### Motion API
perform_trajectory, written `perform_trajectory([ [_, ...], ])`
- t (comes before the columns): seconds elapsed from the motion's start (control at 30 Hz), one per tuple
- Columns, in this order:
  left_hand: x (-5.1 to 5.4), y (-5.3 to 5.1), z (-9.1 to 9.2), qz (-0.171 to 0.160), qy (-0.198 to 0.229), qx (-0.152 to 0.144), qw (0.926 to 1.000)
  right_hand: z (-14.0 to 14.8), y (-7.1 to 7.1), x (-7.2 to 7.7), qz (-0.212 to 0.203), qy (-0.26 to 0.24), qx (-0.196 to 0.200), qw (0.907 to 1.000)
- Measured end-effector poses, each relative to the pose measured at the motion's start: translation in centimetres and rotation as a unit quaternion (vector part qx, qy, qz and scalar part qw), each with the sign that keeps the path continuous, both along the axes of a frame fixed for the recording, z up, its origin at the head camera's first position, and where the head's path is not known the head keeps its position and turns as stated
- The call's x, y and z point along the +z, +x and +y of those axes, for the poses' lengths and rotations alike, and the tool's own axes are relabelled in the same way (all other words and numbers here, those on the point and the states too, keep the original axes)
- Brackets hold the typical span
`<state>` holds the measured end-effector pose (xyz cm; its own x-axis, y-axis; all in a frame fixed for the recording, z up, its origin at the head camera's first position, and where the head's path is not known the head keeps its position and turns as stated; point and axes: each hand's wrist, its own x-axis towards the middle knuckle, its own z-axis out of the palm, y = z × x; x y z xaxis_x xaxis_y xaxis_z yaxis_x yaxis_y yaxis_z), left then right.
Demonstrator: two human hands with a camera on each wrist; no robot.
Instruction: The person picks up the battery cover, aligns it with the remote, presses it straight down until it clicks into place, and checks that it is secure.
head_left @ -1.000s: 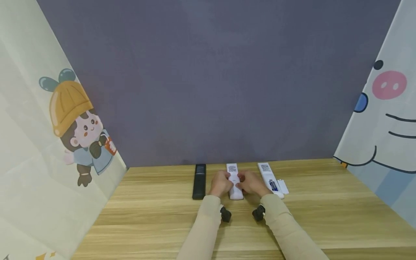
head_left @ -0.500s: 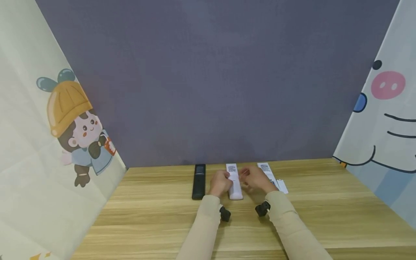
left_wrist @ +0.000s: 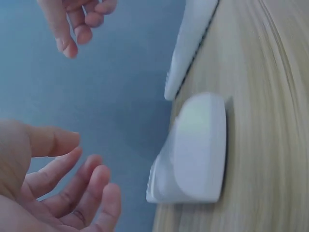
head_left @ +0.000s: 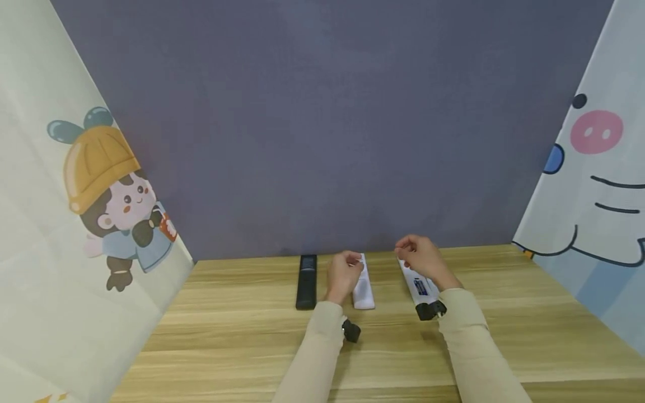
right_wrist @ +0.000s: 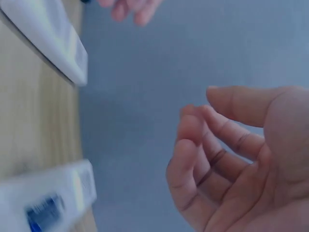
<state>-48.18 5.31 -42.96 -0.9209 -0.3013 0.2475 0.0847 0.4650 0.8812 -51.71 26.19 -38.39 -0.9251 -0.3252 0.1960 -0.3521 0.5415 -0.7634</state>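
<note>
The middle white remote control (head_left: 364, 295) lies face down on the table. My left hand (head_left: 342, 277) hovers just over its left side, and the left wrist view shows those fingers loosely curved, apart from the remote (left_wrist: 198, 150) and holding nothing. Farther right, another white remote control (head_left: 409, 280) lies with its battery compartment uncovered and batteries (head_left: 421, 287) showing. Above its far end is my right hand (head_left: 423, 260), raised, with bent fingers and nothing between thumb and fingertips in the right wrist view. The loose battery cover beside this remote is hidden behind my right wrist.
A black remote control (head_left: 306, 282) lies left of my left hand. The wooden table (head_left: 242, 336) ends at a dark grey panel (head_left: 322, 140) behind the remotes. Printed cartoon sheets (head_left: 30, 224) stand at both sides.
My right hand has left the middle white remote, moving right and up over the uncovered one. My left hand has lifted off the middle remote, which stays in place.
</note>
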Motion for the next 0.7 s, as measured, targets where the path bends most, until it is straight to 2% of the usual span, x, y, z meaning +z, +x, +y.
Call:
perform_trajectory([
  [0.27, 0.7, 0.3, 1.6, 0.036, 0.046, -0.021, 0.9981, 4.6, -0.5, 0.5, 0.037, 0.005, -0.044, 0.9983],
  [0.53, 0.8, 0.6, 3.5, 0.049, 0.064, -0.046, 0.9956, 6.9, -1.3, -0.6, 0.008, 0.032, -0.054, 0.9980],
  [0.7, 0.5, 0.8, 5.3, 0.027, 0.047, -0.051, 0.9972, 7.2, -1.6, -1.5, -0.006, 0.050, -0.036, 0.9981],
])
